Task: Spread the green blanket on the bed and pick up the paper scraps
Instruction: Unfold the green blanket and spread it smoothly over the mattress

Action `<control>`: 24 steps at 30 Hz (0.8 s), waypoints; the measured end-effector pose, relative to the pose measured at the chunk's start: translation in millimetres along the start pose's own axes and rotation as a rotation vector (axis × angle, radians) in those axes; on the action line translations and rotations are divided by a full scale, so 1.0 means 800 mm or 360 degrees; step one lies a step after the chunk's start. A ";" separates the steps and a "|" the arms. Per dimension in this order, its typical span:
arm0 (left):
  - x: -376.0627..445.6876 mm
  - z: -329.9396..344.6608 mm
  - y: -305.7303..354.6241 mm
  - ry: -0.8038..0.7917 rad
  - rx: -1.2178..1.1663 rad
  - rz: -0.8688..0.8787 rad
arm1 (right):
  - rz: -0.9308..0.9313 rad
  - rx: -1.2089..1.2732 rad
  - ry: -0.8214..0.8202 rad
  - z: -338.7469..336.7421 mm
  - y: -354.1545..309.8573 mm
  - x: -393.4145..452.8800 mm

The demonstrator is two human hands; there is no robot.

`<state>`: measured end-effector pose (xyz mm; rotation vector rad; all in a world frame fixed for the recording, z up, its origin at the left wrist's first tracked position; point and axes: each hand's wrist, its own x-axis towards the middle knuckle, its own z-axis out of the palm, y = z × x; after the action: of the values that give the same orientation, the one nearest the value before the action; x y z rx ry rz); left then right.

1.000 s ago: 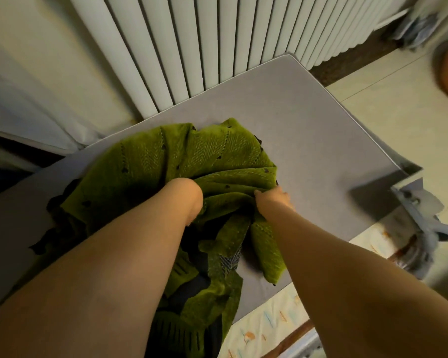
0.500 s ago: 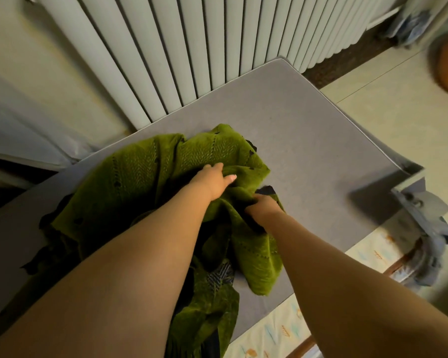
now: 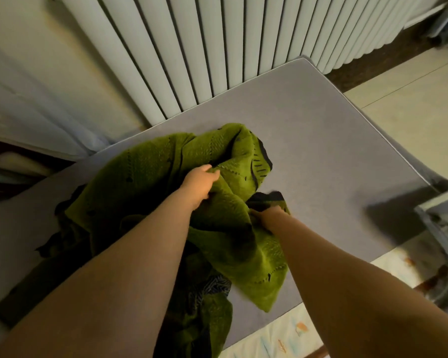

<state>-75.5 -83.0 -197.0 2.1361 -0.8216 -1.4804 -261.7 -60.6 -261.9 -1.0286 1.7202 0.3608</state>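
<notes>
This is a bedroom in a home. A bed (image 3: 321, 140) with a plain grey mattress cover stands against a white ribbed headboard (image 3: 217, 52), with a crumpled green blanket (image 3: 153, 177) lying on it. Beside the bed are pale floor tiles (image 3: 411, 99) and a patterned play mat (image 3: 282, 337).

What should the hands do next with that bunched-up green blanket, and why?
Probably draw the two hands apart to open it out. The green blanket lies crumpled in a heap on the bed, while the left hand and right hand each have a grip on a fold, close together.
</notes>
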 end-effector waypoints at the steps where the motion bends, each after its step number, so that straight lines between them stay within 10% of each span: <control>1: -0.001 -0.006 -0.005 0.0018 -0.0207 -0.0034 | -0.0021 -0.0087 -0.0079 0.003 0.002 -0.001; 6: 0.005 -0.017 -0.020 0.0168 -0.0775 -0.0078 | -0.0354 -0.0396 -0.0019 0.007 -0.005 -0.002; 11: 0.015 -0.013 -0.009 0.0458 -0.0901 0.0071 | 0.0083 0.1176 -0.0160 0.005 0.005 -0.004; 15: 0.007 -0.001 0.001 0.0699 -0.0828 0.0057 | -0.0124 0.1708 0.0677 -0.095 0.016 0.010; 20: -0.017 0.078 0.004 0.0099 0.0329 0.0003 | -0.0235 0.2209 0.1014 -0.219 0.036 0.019; 24: -0.010 0.141 0.033 0.0227 0.1028 0.0180 | -0.0154 0.1931 0.0729 -0.265 0.064 0.055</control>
<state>-189.8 -97.9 -214.3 2.5423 -1.4905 -1.0773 -437.5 -192.6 -227.2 -0.2652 1.8029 -0.9643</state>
